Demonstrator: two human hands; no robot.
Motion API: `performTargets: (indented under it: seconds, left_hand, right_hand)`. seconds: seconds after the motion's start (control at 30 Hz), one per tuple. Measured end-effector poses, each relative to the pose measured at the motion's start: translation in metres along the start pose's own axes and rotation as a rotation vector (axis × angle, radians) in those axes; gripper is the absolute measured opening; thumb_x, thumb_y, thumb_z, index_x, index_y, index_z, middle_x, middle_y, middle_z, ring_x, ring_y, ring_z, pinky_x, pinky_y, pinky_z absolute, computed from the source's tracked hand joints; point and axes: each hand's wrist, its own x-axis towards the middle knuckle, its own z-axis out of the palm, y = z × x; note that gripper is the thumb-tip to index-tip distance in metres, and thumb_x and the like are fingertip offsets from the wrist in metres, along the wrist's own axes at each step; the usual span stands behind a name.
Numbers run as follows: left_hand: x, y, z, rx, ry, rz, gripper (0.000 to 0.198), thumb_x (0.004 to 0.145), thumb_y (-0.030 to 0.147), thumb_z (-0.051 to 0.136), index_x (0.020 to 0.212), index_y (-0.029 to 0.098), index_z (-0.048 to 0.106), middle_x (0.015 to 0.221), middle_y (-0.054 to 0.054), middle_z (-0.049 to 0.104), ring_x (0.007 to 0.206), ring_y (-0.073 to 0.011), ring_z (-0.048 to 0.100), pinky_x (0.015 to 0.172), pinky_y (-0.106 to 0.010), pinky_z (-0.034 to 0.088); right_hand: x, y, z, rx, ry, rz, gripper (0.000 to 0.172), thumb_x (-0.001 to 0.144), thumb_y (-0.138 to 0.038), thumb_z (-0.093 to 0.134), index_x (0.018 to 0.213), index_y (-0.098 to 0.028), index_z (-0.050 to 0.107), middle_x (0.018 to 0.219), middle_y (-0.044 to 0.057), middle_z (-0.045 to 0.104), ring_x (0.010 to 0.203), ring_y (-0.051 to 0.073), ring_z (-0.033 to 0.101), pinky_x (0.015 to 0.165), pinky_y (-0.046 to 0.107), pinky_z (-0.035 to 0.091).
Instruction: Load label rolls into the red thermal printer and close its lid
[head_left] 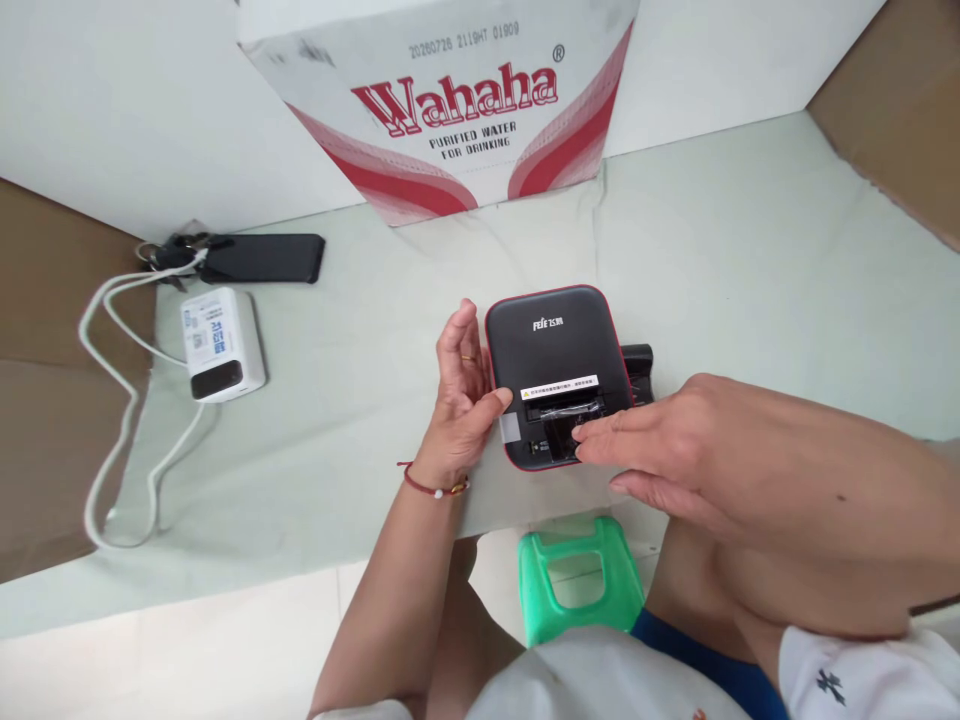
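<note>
A black rounded box-like device with a thin red rim and white FEJE lettering (551, 345) rests at the table's middle. A white warning strip crosses its top, above a recess with a dark glossy part (561, 432). My left hand (466, 395) grips the device's left side, thumb on the top edge and fingers along the side. The fingertips of my right hand (667, 435) touch the glossy part in the recess. Its fingers are stretched out, with the thumb apart below. Behind the right edge, a black item (640, 368) shows only in part.
A white power bank-like block (223, 345) with a white cable (94, 400) lies at left, beside a black phone (262, 258) and keys (176, 255). At the back stands a Wahaha carton (450, 110). Below the table edge is a green stool (532, 580).
</note>
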Motion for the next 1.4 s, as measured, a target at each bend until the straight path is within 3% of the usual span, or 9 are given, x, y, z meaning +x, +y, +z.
performTargets:
  seconds: [0.17,0.27,0.47,0.53,0.63,0.87,1.07,1.2,1.4]
  left_hand:
    - [-0.005,-0.004,0.001,0.013,0.008,-0.019,0.089,0.098,0.053,0.088,0.171,0.058,0.037,0.2,0.009,0.011,0.188,-0.0342,0.003,0.151,-0.062,0.02]
    - [-0.007,-0.005,0.004,-0.001,0.006,-0.025,0.086,0.101,0.053,0.086,0.171,0.059,0.037,0.2,0.009,0.01,0.188,-0.0335,0.004,0.152,-0.063,0.014]
    - [-0.004,-0.002,0.01,-0.094,-0.012,-0.031,0.088,0.1,0.05,0.088,0.172,0.056,0.038,0.195,0.004,0.03,0.186,-0.031,0.017,0.153,-0.059,0.013]
    - [-0.002,0.0,0.01,-0.107,-0.012,-0.038,0.09,0.098,0.05,0.089,0.172,0.055,0.038,0.195,0.003,0.03,0.186,-0.0313,0.017,0.153,-0.058,0.015]
    - [-0.001,0.001,0.009,-0.116,-0.007,-0.058,0.095,0.096,0.051,0.091,0.174,0.055,0.037,0.196,0.002,0.03,0.186,-0.0315,0.017,0.153,-0.057,0.018]
    - [0.0,-0.001,0.008,-0.107,-0.007,-0.052,0.1,0.094,0.053,0.094,0.175,0.054,0.035,0.195,0.0,0.031,0.186,-0.0322,0.018,0.153,-0.057,0.019]
    - [-0.001,0.0,0.009,-0.147,-0.044,-0.045,0.091,0.093,0.053,0.092,0.172,0.05,0.047,0.189,-0.001,0.042,0.182,-0.0356,0.03,0.151,-0.06,0.023]
    - [-0.001,0.005,0.005,-0.186,-0.127,-0.065,0.111,0.081,0.051,0.1,0.175,0.053,0.041,0.194,0.002,0.033,0.184,-0.0398,0.025,0.151,-0.064,0.025]
    - [0.0,0.01,0.003,-0.169,-0.141,-0.09,0.119,0.083,0.048,0.1,0.18,0.057,0.031,0.197,0.005,0.026,0.186,-0.037,0.019,0.151,-0.062,0.026]
  right_hand:
    - [-0.002,0.001,0.003,0.06,-0.009,-0.022,0.022,0.104,-0.022,0.069,0.117,-0.028,0.086,0.091,0.003,0.087,0.071,0.022,0.079,0.064,0.032,0.054]
    - [0.001,0.002,-0.004,0.128,0.018,-0.012,0.025,0.107,-0.021,0.065,0.117,-0.028,0.086,0.098,0.002,0.089,0.071,0.02,0.078,0.067,0.032,0.055]
    - [0.027,0.016,-0.016,0.287,0.357,0.334,0.012,0.104,-0.026,0.066,0.103,-0.024,0.078,0.077,-0.002,0.079,0.065,0.017,0.07,0.07,0.032,0.05]
    - [0.035,0.025,-0.014,0.266,0.323,0.455,0.007,0.098,-0.025,0.071,0.091,-0.025,0.07,0.068,-0.005,0.072,0.061,0.017,0.065,0.066,0.031,0.046]
    - [0.038,0.037,-0.01,0.221,0.228,0.518,0.022,0.098,-0.032,0.074,0.081,-0.026,0.061,0.066,-0.006,0.067,0.062,0.016,0.06,0.064,0.032,0.041]
    - [0.029,0.059,-0.006,0.318,0.089,0.517,0.052,0.101,-0.057,0.07,0.069,-0.026,0.045,0.064,-0.006,0.046,0.062,0.015,0.039,0.06,0.032,0.034]
    - [0.029,0.067,-0.003,0.458,0.098,0.473,0.058,0.098,-0.067,0.071,0.069,-0.026,0.041,0.068,-0.006,0.043,0.064,0.014,0.039,0.06,0.031,0.036]
    - [0.03,0.064,-0.002,0.505,0.195,0.437,0.045,0.095,-0.054,0.078,0.071,-0.026,0.051,0.067,-0.006,0.052,0.064,0.014,0.048,0.061,0.03,0.041]
    - [0.025,0.04,-0.008,0.3,0.431,0.287,0.011,0.101,-0.026,0.067,0.091,-0.025,0.07,0.086,0.0,0.075,0.076,0.018,0.066,0.074,0.033,0.051]
